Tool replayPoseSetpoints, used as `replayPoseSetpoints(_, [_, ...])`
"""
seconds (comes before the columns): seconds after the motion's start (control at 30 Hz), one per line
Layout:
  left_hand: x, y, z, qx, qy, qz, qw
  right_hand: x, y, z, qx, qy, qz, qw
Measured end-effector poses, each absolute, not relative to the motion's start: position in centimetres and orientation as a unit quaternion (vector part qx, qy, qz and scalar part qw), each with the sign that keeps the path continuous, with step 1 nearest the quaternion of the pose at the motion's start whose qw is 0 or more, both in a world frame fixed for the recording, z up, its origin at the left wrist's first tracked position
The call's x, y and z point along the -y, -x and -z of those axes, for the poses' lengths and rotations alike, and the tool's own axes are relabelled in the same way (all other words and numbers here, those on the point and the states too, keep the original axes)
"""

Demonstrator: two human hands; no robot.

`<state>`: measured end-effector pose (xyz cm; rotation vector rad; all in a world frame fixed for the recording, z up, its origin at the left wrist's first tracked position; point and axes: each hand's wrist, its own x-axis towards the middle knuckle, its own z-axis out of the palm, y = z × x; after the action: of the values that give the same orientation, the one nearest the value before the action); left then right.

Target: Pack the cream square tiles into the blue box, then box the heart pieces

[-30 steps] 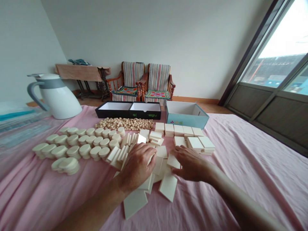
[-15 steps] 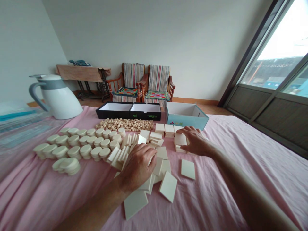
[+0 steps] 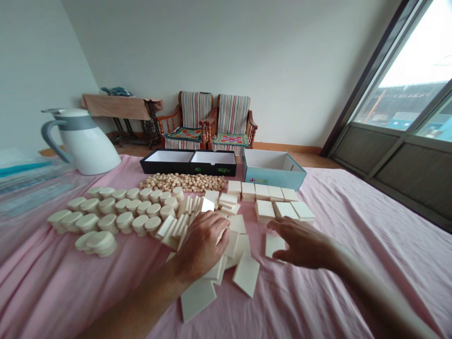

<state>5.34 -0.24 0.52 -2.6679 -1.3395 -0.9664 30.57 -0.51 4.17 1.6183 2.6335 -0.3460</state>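
Observation:
My left hand (image 3: 203,242) rests on the loose pile of pale square wooden tiles (image 3: 237,249), its fingers curled down and pressed together. What they hold, if anything, is hidden behind the hand. My right hand (image 3: 300,242) is just above a single square tile (image 3: 272,244) lying apart, with thumb and fingers spread and nothing between them. Beyond it stand two rows of neat square tile stacks, the nearer one starting with a taller stack (image 3: 264,210). Several thin tiles lean on edge (image 3: 173,228) left of my left hand.
Stacks of round wooden discs (image 3: 108,221) fill the left, with small wooden pieces (image 3: 183,182) behind. A black two-part box (image 3: 169,168) and a light blue box (image 3: 275,178) stand at the back. A white jug (image 3: 88,146) and plastic bags (image 3: 31,179) are far left on the pink cloth (image 3: 134,282).
My right hand has left the tile stack and moved toward me, over the lone tile. The stacks it covered now show. My left hand has stayed in place.

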Motion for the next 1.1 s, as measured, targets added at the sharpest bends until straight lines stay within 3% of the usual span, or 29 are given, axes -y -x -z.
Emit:
replayPoseSetpoints(0.2, [0.1, -5.4, -0.5, 0.416, 0.853, 0.313, 0.010, 1.6, -29.7, -2.9, -0.854, -0.508, 0.107, 0.027])
replayPoseSetpoints(0.37, [0.1, -5.5, -0.6, 0.412, 0.854, 0.318, 0.014, 0.6, -30.4, -3.8, -0.869, -0.480, 0.111, -0.052])
replayPoseSetpoints(0.57, [0.2, -5.4, -0.8, 0.421, 0.851, 0.313, 0.011, -3.4, -30.9, -5.4, -0.848, -0.508, 0.023, -0.151])
replayPoseSetpoints(0.87, [0.2, -5.4, -0.7, 0.420, 0.850, 0.318, 0.008, -6.2, -31.3, -3.7, -0.841, -0.533, -0.002, -0.094])
replayPoseSetpoints(0.93, [0.2, -5.4, -0.7, 0.421, 0.850, 0.316, 0.007, -6.3, -31.7, -3.4, -0.838, -0.531, -0.001, -0.122])
replayPoseSetpoints(1.1, [0.3, -5.4, -0.8, 0.421, 0.852, 0.312, 0.002, -4.5, -29.9, -2.6, -0.803, -0.522, 0.039, -0.285])
